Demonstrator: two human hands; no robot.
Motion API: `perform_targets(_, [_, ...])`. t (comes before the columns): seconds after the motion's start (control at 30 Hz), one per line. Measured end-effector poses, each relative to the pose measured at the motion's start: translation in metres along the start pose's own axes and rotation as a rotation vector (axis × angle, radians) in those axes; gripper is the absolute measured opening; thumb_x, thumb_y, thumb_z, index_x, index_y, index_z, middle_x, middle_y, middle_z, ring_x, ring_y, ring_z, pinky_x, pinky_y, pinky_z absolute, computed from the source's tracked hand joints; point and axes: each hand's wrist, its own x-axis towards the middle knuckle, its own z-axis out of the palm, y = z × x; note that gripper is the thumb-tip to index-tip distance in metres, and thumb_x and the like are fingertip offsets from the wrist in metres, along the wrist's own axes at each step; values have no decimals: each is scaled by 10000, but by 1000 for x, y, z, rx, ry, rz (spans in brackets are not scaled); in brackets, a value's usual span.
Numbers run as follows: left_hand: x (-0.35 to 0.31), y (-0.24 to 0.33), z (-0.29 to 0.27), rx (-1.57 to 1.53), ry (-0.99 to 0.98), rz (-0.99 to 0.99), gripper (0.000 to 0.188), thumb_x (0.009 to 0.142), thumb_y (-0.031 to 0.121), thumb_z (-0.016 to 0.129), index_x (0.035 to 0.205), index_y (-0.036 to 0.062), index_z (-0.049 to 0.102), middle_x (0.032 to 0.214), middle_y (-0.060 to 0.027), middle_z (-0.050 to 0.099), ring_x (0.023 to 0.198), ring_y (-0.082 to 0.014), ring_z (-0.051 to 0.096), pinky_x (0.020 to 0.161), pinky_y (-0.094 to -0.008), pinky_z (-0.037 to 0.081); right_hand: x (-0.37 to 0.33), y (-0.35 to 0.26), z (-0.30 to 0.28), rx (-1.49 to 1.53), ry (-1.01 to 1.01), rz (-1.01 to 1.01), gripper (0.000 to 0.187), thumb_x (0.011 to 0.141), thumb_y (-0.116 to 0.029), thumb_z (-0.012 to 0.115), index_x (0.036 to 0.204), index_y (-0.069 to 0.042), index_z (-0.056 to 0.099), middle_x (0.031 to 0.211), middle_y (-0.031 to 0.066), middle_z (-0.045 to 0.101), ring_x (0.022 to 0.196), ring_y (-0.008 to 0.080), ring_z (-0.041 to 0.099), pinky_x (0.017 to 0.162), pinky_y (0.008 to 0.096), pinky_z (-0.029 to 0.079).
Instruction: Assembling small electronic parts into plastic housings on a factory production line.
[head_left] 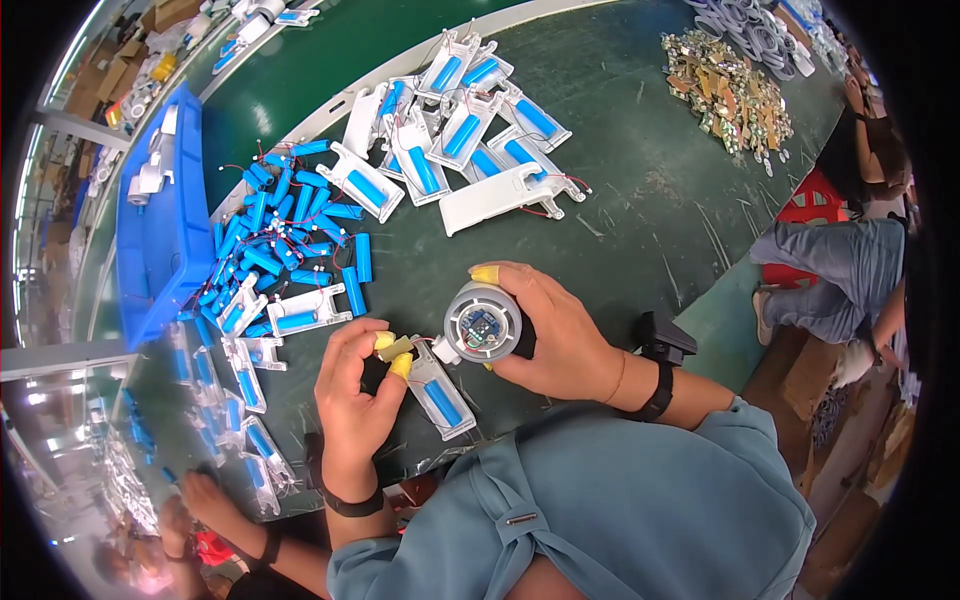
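My right hand (565, 335) is wrapped round a grey and white round housing (463, 343). Its open end faces up and shows a small circuit board inside. Yellow covers sit on several of my fingertips. My left hand (355, 388) pinches a small flat tan piece (396, 349), perhaps a circuit board, just left of the housing. Below both hands, a white plastic shell (446, 423) with a blue cylindrical battery (440, 402) in it lies on the table. The shell's upper end reaches up to the housing, and I cannot tell whether they are joined.
Loose blue batteries (263, 258) with wires are heaped at the left. White shells with batteries (463, 135) pile up at the far side. A blue bin (185, 285) stands at far left. Small circuit boards (735, 95) lie far right. Another person's arm (225, 515) shows lower left.
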Motion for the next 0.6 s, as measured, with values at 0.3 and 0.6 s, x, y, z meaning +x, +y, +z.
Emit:
perform_targets(0.3, [-1,3,-1,36,20,23,355,676,-64,698,1010,7,599,1078,-136,628,926,-251,636,792,-328,524,1,-2,-2,120,-20,34,699,684,-30,732,1314,-44,427,1249,157,534,1126,336,555,948,375,452])
perform_targets(0.6, [-2,3,-1,11,3,12,341,664,-59,681,987,6,598,1048,-127,629,881,-236,631,767,-312,515,2,0,-1,113,-36,47,690,689,-33,734,1308,-43,429,1261,162,532,1125,347,558,954,384,452])
